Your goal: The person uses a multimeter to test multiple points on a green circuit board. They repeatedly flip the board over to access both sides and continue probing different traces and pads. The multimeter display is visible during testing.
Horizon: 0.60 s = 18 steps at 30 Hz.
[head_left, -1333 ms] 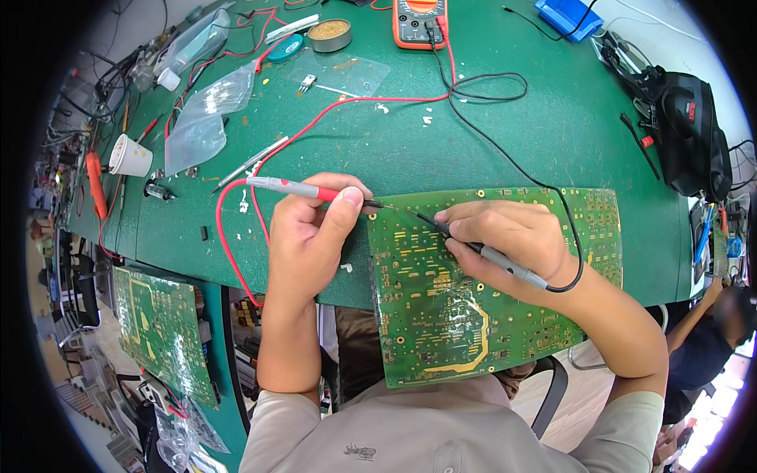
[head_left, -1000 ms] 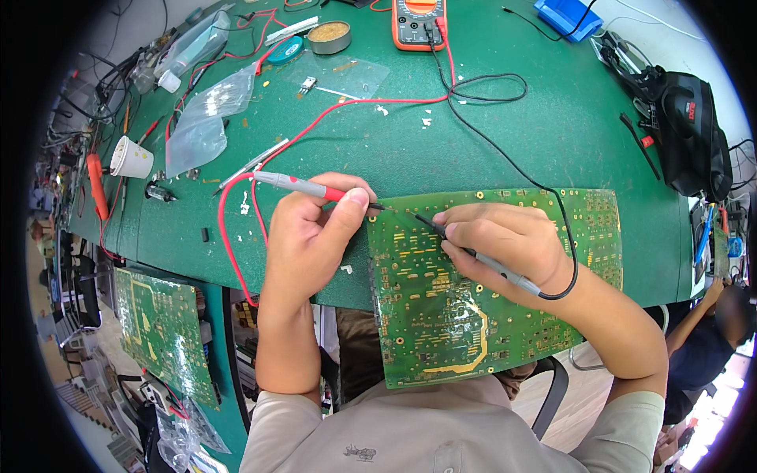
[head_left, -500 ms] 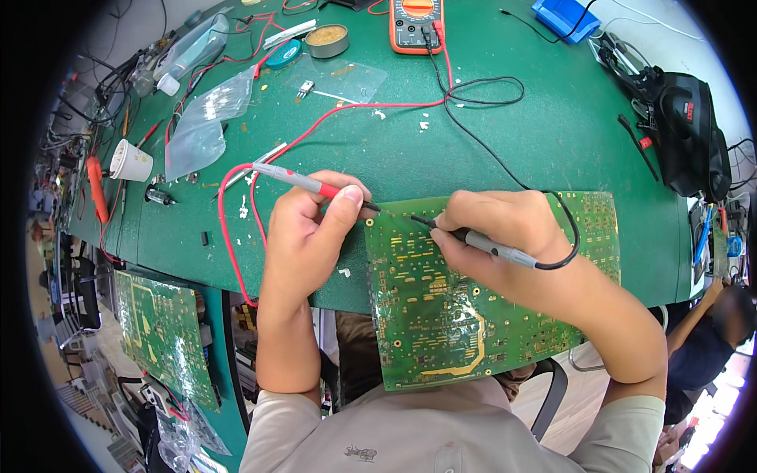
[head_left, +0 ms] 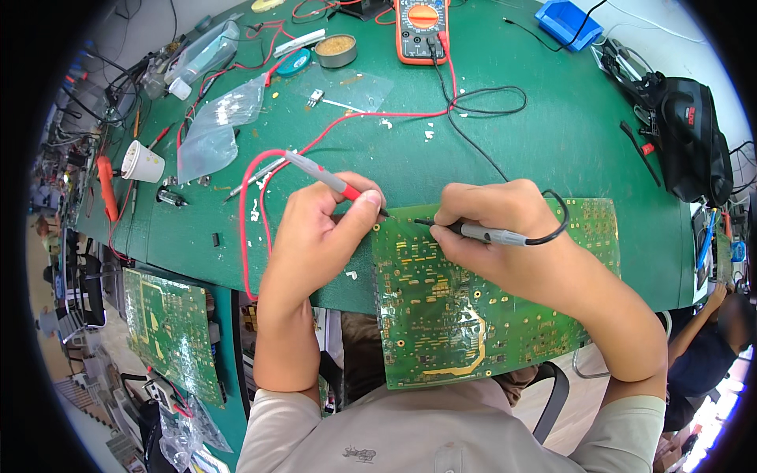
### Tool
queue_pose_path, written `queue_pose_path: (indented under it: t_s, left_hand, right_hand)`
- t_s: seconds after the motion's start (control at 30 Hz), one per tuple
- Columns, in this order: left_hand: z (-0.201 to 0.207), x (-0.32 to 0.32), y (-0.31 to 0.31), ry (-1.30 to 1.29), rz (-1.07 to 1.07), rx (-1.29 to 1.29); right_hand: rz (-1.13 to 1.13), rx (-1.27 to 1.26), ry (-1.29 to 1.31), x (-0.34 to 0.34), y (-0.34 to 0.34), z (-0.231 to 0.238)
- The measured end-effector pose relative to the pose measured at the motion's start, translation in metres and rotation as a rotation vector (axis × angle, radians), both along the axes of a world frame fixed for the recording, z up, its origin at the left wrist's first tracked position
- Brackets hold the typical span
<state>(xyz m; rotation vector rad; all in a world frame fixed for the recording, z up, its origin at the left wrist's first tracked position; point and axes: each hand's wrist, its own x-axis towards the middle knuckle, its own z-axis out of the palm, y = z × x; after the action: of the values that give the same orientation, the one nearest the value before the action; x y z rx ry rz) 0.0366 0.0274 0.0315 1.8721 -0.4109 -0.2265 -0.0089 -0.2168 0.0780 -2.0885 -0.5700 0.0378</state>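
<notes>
A large green circuit board (head_left: 505, 307) with gold traces lies at the table's front edge and juts out toward my body. My left hand (head_left: 319, 232) is closed around a red-and-grey multimeter probe (head_left: 327, 173), whose tip is at the board's far left corner. My right hand (head_left: 505, 225) grips a black-and-grey multimeter probe (head_left: 490, 235), its tip over the board's far edge, a little right of the other. Whether either tip touches metal is too small to tell. Red and black leads run to an orange multimeter (head_left: 423, 31) at the back.
Another circuit board (head_left: 169, 335) sits lower left. A paper cup (head_left: 143, 162), plastic bag (head_left: 221, 130) and round tin (head_left: 336, 50) stand or lie on the left side. A blue bin (head_left: 568, 24) and black bag (head_left: 686, 138) are at right. Another person (head_left: 714, 355) is at far right.
The view has shifted slightly. The red probe stands a bit steeper in my left hand, and the black probe lies flatter in my right. Both tips stay near the board's far edge.
</notes>
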Motion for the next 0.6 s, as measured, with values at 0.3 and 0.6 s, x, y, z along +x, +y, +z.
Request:
queue_pose_path:
  t_s: [0.3, 0.6]
  left_hand:
    - [0.006, -0.004, -0.005, -0.121, -0.006, 0.094]
    - [0.012, -0.003, -0.004, -0.101, -0.026, 0.24]
  right_hand:
    - [0.013, -0.097, 0.018, 0.013, 0.003, 0.01]
    - [0.004, -0.08, 0.044, 0.02, 0.004, 0.007]
